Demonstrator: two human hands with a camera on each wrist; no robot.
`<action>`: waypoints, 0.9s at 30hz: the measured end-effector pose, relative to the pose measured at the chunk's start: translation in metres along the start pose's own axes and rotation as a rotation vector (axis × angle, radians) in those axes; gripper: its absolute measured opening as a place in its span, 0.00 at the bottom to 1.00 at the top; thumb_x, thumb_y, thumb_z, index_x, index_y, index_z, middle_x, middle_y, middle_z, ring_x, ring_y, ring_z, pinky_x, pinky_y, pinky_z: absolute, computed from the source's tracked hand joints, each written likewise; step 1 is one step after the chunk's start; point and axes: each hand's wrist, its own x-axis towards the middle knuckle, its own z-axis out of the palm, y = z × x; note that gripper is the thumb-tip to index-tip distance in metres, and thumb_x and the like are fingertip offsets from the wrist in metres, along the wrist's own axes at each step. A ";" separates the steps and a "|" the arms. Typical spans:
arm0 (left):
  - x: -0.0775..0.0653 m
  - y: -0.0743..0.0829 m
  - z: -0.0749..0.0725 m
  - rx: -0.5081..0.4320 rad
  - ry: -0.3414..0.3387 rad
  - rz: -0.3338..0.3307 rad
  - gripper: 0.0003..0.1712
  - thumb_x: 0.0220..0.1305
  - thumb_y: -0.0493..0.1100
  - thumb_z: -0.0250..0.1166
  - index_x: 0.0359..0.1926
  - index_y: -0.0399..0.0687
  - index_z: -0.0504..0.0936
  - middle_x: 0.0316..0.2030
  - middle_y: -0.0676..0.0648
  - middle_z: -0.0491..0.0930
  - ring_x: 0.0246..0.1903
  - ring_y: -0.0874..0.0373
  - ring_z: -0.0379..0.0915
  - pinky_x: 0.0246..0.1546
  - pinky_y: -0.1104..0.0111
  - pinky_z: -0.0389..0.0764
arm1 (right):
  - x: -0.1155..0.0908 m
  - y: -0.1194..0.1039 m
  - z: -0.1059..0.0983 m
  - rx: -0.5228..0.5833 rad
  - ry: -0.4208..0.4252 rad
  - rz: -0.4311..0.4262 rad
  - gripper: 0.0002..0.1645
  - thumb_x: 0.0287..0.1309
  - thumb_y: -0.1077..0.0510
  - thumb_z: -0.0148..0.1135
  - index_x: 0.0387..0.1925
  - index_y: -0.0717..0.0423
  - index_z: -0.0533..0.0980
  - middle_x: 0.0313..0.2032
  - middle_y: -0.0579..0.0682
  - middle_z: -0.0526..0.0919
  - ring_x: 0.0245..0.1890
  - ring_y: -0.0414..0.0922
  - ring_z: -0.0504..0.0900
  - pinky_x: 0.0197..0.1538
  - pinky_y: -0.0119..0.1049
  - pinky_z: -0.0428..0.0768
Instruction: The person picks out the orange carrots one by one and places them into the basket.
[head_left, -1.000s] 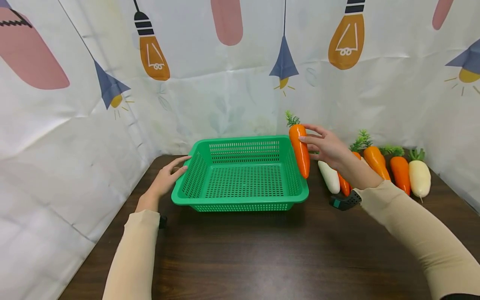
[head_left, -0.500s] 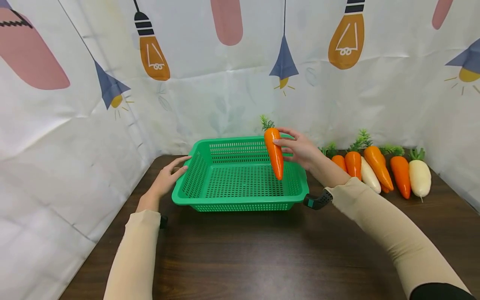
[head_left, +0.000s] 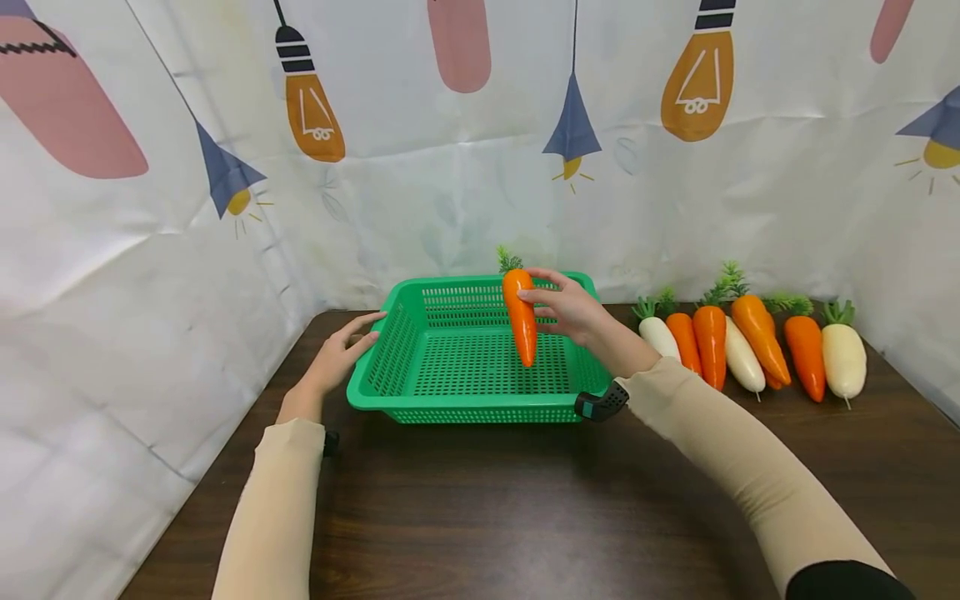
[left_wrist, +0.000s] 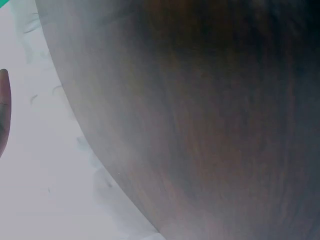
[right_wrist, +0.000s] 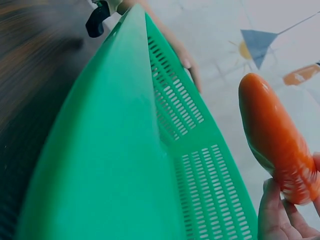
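The carrot point(head_left: 522, 329) had moved toward nine o'clock over the slotted basket point(head_left: 465, 402), where its gloss could have slipped the pinching right hand point(head_left: 573, 312).

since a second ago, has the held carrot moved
Yes, left in the head view: the carrot went from the right rim of the green basket toward its middle.

Printed sheeting point(head_left: 465, 200) round a table point(head_left: 465, 508) suggests a makeshift booth.
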 end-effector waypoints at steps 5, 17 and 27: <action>0.000 -0.002 0.000 0.007 0.001 0.001 0.32 0.82 0.55 0.50 0.80 0.52 0.60 0.77 0.35 0.53 0.66 0.30 0.64 0.62 0.31 0.64 | 0.003 -0.001 0.009 0.011 0.007 0.010 0.36 0.73 0.60 0.61 0.78 0.46 0.61 0.66 0.61 0.70 0.63 0.60 0.74 0.56 0.48 0.78; -0.001 0.000 0.001 0.010 0.002 0.000 0.32 0.82 0.55 0.49 0.80 0.53 0.59 0.76 0.33 0.55 0.65 0.30 0.65 0.61 0.32 0.66 | 0.017 -0.002 0.021 0.025 0.022 -0.001 0.36 0.73 0.59 0.62 0.77 0.46 0.61 0.64 0.61 0.73 0.56 0.57 0.80 0.57 0.50 0.80; -0.002 0.001 0.001 -0.007 0.002 0.008 0.32 0.83 0.52 0.50 0.80 0.52 0.59 0.78 0.35 0.52 0.67 0.30 0.63 0.62 0.31 0.64 | 0.027 -0.005 0.031 0.020 0.014 0.013 0.38 0.73 0.60 0.62 0.78 0.47 0.60 0.66 0.61 0.71 0.57 0.59 0.79 0.61 0.53 0.78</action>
